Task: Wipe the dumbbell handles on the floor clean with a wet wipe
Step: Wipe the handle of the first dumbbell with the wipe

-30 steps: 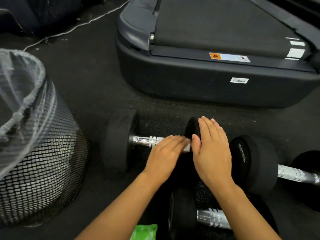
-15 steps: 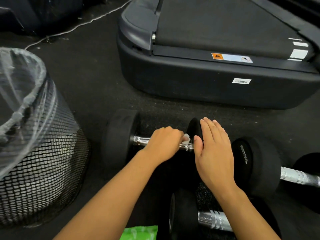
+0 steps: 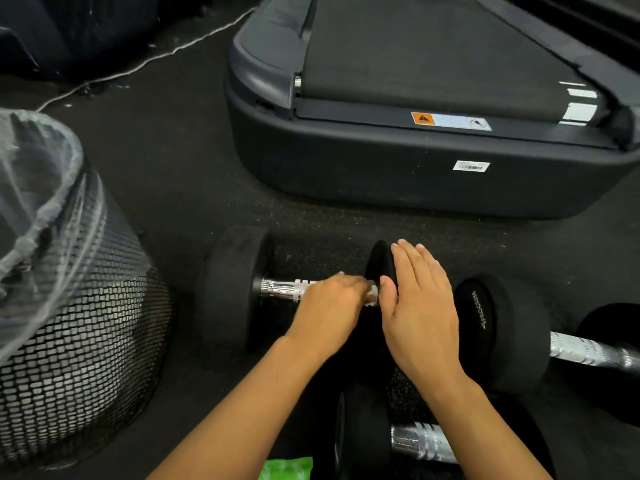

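The left hand [image 3: 329, 306] gripped the wipe [image 3: 372, 295] around the handle [image 3: 284, 289] on the floor, the right hand [image 3: 419, 306] lay flat on the weight [image 3: 379, 265]; the dumbbell could roll if this pressure weakened.

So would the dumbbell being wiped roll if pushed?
Probably: the dumbbell has round black ends on flat floor. The right hand rests flat on one end, likely steadying it. It looks heavy, so likely sluggish.
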A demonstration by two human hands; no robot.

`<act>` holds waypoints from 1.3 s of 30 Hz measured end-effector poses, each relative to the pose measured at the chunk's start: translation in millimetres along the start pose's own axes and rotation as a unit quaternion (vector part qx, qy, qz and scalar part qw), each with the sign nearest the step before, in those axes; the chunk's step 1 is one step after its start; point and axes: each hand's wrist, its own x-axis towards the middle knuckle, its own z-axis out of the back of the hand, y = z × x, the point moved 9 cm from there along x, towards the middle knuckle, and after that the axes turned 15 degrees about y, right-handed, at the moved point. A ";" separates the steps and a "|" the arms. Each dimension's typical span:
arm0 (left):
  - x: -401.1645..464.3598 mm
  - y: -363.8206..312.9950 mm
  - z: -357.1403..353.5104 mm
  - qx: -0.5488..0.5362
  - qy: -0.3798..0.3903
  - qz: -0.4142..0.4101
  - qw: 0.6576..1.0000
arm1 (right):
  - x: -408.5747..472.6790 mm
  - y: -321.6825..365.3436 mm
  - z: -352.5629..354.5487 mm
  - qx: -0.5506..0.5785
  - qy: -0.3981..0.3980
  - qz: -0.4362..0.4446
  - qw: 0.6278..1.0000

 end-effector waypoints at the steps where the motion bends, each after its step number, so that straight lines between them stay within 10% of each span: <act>1: -4.4 -0.8 -1.2 -0.011 -0.019 -0.023 1.000 | -0.1 0.0 0.0 0.000 0.000 0.001 1.000; 7: -33.8 6.9 -3.0 -0.012 -0.177 -0.096 0.979 | -2.2 1.3 0.9 -0.001 -0.002 0.005 1.000; 39: -26.4 28.8 6.9 -0.029 -0.045 0.007 0.999 | -3.6 -0.5 0.5 0.018 0.026 0.013 0.999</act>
